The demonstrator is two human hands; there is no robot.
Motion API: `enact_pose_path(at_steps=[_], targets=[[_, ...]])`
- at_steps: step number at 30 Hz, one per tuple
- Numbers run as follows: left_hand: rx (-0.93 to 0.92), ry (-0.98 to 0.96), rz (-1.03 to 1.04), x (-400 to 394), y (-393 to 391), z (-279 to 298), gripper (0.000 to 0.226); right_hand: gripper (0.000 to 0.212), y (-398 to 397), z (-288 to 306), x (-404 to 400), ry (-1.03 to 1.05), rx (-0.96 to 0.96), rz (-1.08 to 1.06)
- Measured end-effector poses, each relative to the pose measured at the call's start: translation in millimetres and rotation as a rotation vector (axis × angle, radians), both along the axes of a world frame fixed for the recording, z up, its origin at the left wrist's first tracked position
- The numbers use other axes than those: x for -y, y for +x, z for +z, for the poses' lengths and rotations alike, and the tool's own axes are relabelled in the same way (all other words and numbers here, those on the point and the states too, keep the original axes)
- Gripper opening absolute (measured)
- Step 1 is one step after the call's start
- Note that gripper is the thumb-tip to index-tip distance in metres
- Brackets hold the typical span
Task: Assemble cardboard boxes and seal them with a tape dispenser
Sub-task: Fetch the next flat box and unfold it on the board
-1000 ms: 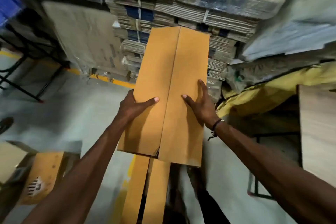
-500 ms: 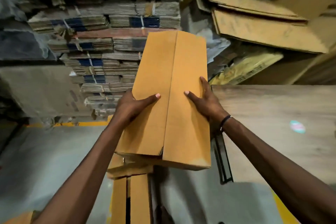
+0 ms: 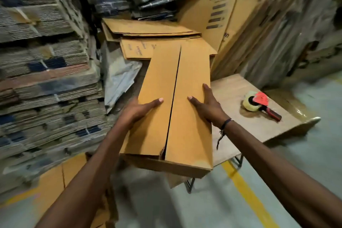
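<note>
I hold a long tan cardboard box (image 3: 192, 72) in front of me, its two top flaps folded shut with a seam down the middle. My left hand (image 3: 137, 111) grips its left side, thumb lying on the left flap. My right hand (image 3: 207, 105) grips the right side, thumb on the right flap. The box hangs over the left end of a wooden table (image 3: 231, 94). A tape dispenser (image 3: 259, 104) with a red handle and a clear tape roll lies on that table, right of the box and apart from both hands.
Tall stacks of bundled flat cardboard (image 3: 46, 79) fill the left. Flat tan box blanks (image 3: 148, 29) lie behind the box, and a large printed carton (image 3: 212, 5) leans at the back. A yellow floor line (image 3: 246, 190) runs under the table's front.
I have turned to the right with the box still in both hands. The table and the tape dispenser have come into view, and the box now hangs over the table's left end.
</note>
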State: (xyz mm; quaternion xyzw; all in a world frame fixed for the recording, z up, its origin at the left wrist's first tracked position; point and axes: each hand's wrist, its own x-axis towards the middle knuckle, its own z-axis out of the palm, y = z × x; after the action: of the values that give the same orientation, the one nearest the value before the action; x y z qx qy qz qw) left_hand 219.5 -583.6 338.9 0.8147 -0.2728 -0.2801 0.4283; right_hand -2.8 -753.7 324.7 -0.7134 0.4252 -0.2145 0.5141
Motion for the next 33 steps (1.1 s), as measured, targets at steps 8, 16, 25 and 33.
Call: enact_pose_path(at_steps=[8,16,25,33], targets=[[-0.031,0.039,-0.145,127,-49,-33,0.114,0.099,-70,-46,84,0.038,0.003,-0.18],[0.038,0.096,-0.304,244,-18,-63,0.101,0.101,-48,-88,173,0.05,-0.049,-0.245],[0.081,0.239,-0.374,334,31,-98,0.102,0.102,-14,-141,241,0.088,-0.178,-0.25],[0.133,0.331,-0.391,346,23,-126,0.105,0.107,-19,-169,266,0.016,-0.443,-0.095]])
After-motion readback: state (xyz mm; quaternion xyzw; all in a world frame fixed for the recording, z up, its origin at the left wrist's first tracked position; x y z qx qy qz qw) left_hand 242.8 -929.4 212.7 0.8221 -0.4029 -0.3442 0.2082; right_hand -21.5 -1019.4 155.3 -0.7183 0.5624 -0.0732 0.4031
